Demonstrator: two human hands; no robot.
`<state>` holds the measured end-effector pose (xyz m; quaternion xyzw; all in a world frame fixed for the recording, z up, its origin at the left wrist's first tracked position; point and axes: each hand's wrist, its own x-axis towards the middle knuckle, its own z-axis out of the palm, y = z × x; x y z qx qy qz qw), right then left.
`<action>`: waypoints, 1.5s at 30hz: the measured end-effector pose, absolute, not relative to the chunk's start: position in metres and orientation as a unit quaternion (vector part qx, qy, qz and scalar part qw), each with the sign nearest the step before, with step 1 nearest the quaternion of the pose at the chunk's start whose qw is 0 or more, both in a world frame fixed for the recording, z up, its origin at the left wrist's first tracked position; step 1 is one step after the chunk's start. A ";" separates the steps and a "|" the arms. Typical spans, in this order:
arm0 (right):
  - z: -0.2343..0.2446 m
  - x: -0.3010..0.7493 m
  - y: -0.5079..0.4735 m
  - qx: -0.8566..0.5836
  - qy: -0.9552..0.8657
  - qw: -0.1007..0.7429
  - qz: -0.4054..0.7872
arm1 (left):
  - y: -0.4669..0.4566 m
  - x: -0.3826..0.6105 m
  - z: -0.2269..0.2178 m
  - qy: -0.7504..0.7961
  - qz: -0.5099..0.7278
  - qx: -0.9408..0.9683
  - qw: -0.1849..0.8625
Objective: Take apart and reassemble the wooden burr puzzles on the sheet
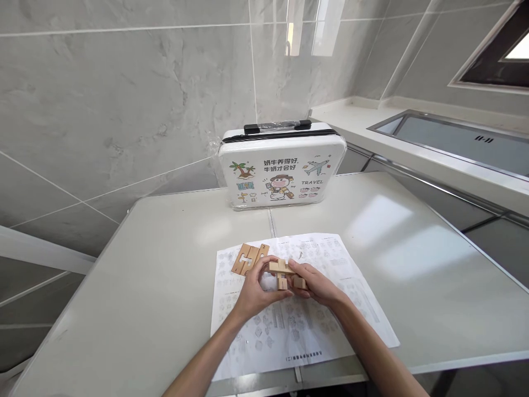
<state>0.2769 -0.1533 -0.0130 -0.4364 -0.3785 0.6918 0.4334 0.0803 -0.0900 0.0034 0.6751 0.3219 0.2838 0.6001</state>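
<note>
Fingers (276, 296) of left hand (252, 293) and right hand (321, 284): curled around notched wooden blocks (282, 266) | blocks: above printed sheet (330, 344) | flat wooden boards (249, 251): on sheet, partly behind left hand | plastic-wrapped suitcase (285, 151): upright near far edge of worktop (136, 286), hiding some wall (124, 94)

This looks like a kitchen, probably in a home. Past the right edge of the tabletop (165, 264) runs a pale counter (347, 113) with a metal-rimmed panel (446, 135) set into it; whether sink or hob, I cannot tell. Below the counter, grey cabinet fronts (438, 201) carry a long metal strip. Large marble-look tiles (124, 110) with pale joints cover the wall behind the far edge. A cartoon-printed travel case (283, 151), upright near the middle of that edge, adds a household touch.
</note>
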 end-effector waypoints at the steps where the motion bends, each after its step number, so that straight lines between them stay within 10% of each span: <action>1: -0.013 0.277 -0.153 -0.438 -0.378 0.434 0.690 | -0.090 0.080 0.003 0.323 0.284 0.674 0.600; 45: -0.003 0.273 -0.153 -0.458 -0.391 0.431 0.672 | -0.090 0.082 0.007 0.315 0.289 0.669 0.608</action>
